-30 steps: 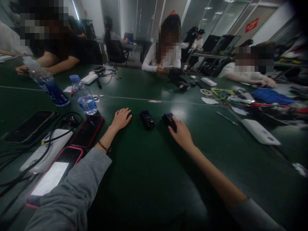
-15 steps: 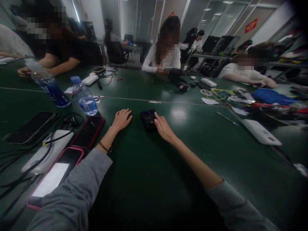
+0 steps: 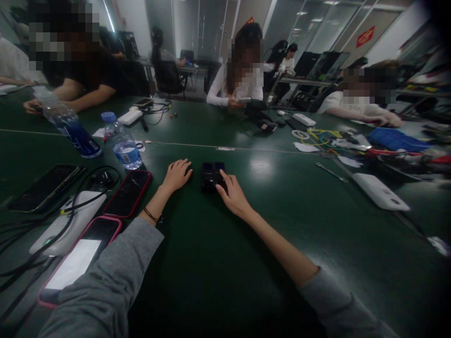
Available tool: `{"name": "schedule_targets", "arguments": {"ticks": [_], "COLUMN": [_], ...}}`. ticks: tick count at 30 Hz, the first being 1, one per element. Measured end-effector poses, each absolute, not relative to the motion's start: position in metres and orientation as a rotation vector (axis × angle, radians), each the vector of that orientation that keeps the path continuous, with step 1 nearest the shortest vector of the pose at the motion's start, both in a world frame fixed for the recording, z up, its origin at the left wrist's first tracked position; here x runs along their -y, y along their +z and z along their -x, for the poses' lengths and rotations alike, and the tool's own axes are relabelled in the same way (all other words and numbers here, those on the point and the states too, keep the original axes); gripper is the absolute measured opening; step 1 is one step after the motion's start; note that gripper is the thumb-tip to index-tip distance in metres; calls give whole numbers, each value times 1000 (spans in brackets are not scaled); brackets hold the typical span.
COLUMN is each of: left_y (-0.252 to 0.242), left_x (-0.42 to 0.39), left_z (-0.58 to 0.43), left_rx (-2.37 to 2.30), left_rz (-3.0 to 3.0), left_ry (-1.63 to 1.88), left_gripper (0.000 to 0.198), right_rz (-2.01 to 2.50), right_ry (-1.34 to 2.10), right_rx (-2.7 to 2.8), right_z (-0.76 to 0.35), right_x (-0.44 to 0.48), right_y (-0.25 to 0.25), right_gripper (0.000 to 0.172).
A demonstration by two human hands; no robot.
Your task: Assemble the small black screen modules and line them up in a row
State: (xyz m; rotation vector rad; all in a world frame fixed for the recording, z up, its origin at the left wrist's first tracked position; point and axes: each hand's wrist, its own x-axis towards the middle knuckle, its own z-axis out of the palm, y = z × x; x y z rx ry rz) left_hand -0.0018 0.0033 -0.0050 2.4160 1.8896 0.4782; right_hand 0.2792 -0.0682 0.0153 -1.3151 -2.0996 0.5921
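Resting place: a pair of small black devices (image 3: 210,173) lies on the dark green table (image 3: 225,253), straight ahead of the person and between the two hands.
Direction from the right hand: the pair sits just beyond and to the left of the right hand (image 3: 233,197) — its fingertips (image 3: 221,180) touch the near right edge.
Direction from the left hand: just to the right of the left hand (image 3: 177,174), with a narrow strip of table between.
Nearer hand: the right, the only one in contact.
Long axis: each unit runs away from the person toward the far side; side by side and seemingly touching, the two make a squarish block.
Look: matte black and box-like, with a faint bluish panel at the far end of each; finer detail is too dim to read.
Right hand state: fingers stretched out and loosely apart, laid on the pair, not wrapped round it.
Left hand state: flat, palm down, fingers relaxed — holding nothing.
Around: a red-cased phone (image 3: 127,192) lies left of the left wrist, a pink-cased phone (image 3: 79,258) beside the grey sleeve (image 3: 105,286), a water bottle (image 3: 121,141) beyond, and a white power bank (image 3: 380,191) well off to the right.
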Motion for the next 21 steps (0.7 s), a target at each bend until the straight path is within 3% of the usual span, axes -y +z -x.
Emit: {"name": "schedule_targets", "arguments": {"ticks": [5,21], "left_y": [-6,-4], "left_x": [-4,-4], "left_z": [2,2], "left_rx": [-1898,-1880], "left_rz": [-2409,-2399], "left_ry": [484,484], "left_gripper": [50,49], "right_rz": [1381,1429], "right_ry": [548,512], "right_rx": [2177,2210], "right_z": [-278,-276], "right_x": [69,69], "right_y": [16,19], "right_gripper": [84,76]}}
